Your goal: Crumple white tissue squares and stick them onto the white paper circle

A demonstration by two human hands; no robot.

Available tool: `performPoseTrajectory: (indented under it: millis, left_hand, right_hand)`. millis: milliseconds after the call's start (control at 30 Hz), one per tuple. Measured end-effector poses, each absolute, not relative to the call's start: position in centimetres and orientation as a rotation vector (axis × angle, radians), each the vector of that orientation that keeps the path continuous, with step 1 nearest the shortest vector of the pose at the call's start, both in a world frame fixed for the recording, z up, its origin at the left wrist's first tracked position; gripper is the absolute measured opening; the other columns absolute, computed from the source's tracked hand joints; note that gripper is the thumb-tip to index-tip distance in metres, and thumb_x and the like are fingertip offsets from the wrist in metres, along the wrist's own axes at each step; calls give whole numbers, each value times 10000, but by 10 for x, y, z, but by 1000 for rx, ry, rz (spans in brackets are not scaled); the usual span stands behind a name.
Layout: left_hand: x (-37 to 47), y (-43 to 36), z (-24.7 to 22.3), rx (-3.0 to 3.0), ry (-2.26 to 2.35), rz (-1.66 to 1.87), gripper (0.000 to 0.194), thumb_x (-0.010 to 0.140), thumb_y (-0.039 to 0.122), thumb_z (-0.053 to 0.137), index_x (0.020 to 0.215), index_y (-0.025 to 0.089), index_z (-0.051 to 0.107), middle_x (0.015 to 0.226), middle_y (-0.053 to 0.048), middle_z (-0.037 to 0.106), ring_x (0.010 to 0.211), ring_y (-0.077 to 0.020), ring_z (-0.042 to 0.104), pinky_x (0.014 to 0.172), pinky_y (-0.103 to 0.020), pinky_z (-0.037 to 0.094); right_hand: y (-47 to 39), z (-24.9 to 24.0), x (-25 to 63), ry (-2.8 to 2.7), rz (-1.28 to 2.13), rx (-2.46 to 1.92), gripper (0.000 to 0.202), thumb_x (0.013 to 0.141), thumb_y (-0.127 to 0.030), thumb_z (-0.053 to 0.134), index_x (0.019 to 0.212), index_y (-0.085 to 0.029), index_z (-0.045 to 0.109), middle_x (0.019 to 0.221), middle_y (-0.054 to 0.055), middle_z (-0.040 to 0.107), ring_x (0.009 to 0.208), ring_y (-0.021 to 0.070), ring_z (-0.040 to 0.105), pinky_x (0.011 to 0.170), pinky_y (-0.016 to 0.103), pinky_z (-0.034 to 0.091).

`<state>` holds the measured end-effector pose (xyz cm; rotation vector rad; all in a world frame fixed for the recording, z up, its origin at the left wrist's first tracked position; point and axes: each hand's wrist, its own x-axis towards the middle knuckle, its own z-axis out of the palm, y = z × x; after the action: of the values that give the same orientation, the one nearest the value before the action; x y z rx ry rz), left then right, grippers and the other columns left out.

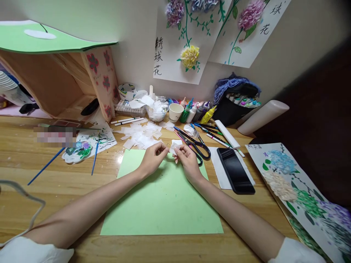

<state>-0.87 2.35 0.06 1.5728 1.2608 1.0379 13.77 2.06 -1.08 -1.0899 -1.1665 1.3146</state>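
Note:
Over the far part of a light green sheet [164,204], my right hand [188,160] pinches a small white paper square [176,145] between thumb and fingers. Just left of it, my left hand [153,157] has its thumb and index finger pressed together; whatever they hold, if anything, is too small to make out. The two hands are close to each other. Many loose white paper pieces [141,135] lie beyond my left hand. Black-handled scissors [195,145] rest behind my right hand.
A black phone [236,171] lies on white paper at the right, near a flower picture [298,190]. Markers [218,140], paint bottles [208,114] and a paper cup [176,112] stand or lie farther back. Paintbrushes [95,157] and a painted palette [76,152] are at the left.

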Motion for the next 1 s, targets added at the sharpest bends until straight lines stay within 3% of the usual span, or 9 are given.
performPoseTrajectory:
  millis: [1000]
  left_hand:
    - [-10, 22, 4, 1618, 1215, 1070, 248, 831, 355, 466, 711, 156, 549, 685, -1, 538, 660, -124, 472, 634, -239, 367]
  right_hand:
    - [20, -12, 140, -1220, 1312, -1053, 209, 778, -380, 582, 722, -184, 536, 625, -30, 522, 514, 79, 441, 483, 202, 358]
